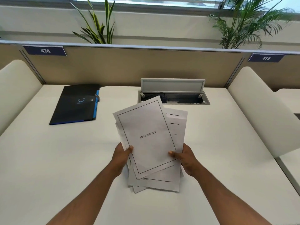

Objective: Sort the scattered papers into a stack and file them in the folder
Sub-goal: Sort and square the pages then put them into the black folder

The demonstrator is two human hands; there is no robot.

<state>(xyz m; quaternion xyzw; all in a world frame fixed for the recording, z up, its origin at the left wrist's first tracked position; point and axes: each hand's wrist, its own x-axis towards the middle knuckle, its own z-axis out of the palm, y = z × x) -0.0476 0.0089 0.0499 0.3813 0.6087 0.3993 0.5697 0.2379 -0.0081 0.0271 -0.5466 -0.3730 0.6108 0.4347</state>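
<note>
Two hands raised over a pale worktop, both gripping one loose sheaf of papers. Left hand at the sheaf's left edge, thumb curled over the top sheet, fingers hidden beneath; right hand at the right edge, thumb likewise pressed on top, fingers clamped behind. Top sheet tilted, bordered, printed BIBLIOGRAPHY; at least four more sheets fanned out unevenly under it, exact count not clear. One dark folder with blue edging lying closed and flat at far left, well apart from the papers. One cable hatch with lid raised just behind the sheaf. Two number plates on the partition, 474 and 475. Two plants beyond.
</note>
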